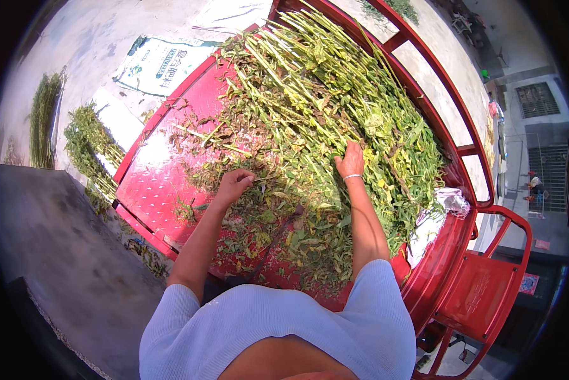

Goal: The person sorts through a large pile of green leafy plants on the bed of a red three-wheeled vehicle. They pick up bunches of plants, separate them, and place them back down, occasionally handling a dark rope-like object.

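Observation:
A thick heap of cut leafy stalks [310,82] covers the far and right parts of a red metal cargo bed [148,164]. My left hand [236,185] hovers over the loose leaves at the heap's left side, its fingers drawn into a pinch. What they hold, if anything, is too small to make out. My right hand [351,161], with a pale band at the wrist, is among the stalks with its fingers curled round some of them. Those fingertips are partly hidden by leaves. Loose leaves [322,244] lie scattered between my forearms.
Red rails [446,76] bound the bed's far right side, with a red seat [481,294] beyond at right. A white sack [427,231] lies against the heap. On the ground at left are a printed sack [161,66] and stalk bundles [88,139], [46,120].

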Motion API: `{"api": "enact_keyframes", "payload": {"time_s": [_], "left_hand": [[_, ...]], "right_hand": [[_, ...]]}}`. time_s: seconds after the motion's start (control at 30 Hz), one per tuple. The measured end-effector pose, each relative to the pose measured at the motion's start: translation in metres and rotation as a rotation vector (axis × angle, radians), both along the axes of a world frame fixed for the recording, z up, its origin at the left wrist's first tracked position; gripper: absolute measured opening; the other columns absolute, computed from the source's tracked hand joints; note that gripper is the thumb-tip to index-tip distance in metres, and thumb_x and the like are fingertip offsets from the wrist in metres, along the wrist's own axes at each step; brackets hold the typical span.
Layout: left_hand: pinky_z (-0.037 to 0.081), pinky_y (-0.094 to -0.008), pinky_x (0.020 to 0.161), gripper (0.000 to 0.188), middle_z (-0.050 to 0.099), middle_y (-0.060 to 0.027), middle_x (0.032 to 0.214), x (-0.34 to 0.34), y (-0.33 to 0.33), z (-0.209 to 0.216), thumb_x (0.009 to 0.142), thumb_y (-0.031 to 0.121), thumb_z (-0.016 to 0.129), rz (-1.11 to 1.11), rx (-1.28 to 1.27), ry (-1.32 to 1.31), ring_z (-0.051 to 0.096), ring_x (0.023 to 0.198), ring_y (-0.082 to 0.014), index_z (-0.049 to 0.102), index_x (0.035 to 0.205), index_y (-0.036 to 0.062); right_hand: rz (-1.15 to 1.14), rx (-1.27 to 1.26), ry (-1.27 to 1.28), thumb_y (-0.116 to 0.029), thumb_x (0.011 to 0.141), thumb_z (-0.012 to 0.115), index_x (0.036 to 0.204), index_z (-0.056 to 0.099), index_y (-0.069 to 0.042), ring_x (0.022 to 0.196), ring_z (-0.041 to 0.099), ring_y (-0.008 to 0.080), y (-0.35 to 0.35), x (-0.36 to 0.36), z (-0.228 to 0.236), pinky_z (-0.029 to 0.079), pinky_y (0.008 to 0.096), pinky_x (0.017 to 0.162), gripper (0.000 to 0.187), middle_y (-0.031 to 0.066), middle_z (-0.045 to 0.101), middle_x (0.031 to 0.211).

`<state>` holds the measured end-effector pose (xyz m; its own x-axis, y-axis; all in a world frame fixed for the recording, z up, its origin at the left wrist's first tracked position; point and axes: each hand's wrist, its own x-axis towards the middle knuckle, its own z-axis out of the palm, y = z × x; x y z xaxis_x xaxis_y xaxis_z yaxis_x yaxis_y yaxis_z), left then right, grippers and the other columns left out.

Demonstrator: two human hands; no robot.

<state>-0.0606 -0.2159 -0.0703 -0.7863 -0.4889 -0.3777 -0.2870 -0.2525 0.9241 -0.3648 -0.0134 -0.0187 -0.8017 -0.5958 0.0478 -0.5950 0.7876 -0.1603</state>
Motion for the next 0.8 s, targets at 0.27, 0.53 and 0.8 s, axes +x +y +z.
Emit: {"api": "enact_keyframes", "payload": {"time_s": [0.27,0.53,0.8], "left_hand": [[0.049,-0.0322,0.082,0.033,0.055,-0.0068,0.119,-0.057,0.014,0.012,0.092,0.020,0.053,0.128,0.514,-0.031,0.056,0.102,-0.0176,0.048,0.122,0.0070],[0.042,-0.0468,0.090,0.032,0.048,-0.0061,0.119,-0.128,0.000,-0.023,0.087,0.037,0.059,0.488,0.967,0.236,0.038,0.118,-0.0276,0.049,0.109,0.0154],[0.045,-0.0409,0.082,0.044,0.049,-0.0055,0.124,-0.097,0.023,0.008,0.095,0.049,0.035,0.422,0.816,0.196,0.051,0.101,-0.0204,0.038,0.129,0.0215]], "right_hand": [[-0.069,0.277,0.013,-0.033,0.062,0.077,0.096,0.059,-0.014,0.095,0.055,0.0308,-0.015,-0.022,-0.032,0.042,0.0499,0.080,0.044,0.0098,0.056,0.103],[0.145,0.122,0.044,-0.032,0.065,0.075,0.083,0.062,-0.010,0.089,0.054,0.0292,0.021,0.012,-0.034,0.044,0.0426,0.072,0.031,0.0083,0.059,0.087],[0.153,0.073,0.046,-0.032,0.073,0.068,0.085,0.060,-0.010,0.089,0.050,0.0266,0.042,0.044,-0.014,0.040,0.0406,0.073,0.026,0.0054,0.062,0.085]]}}
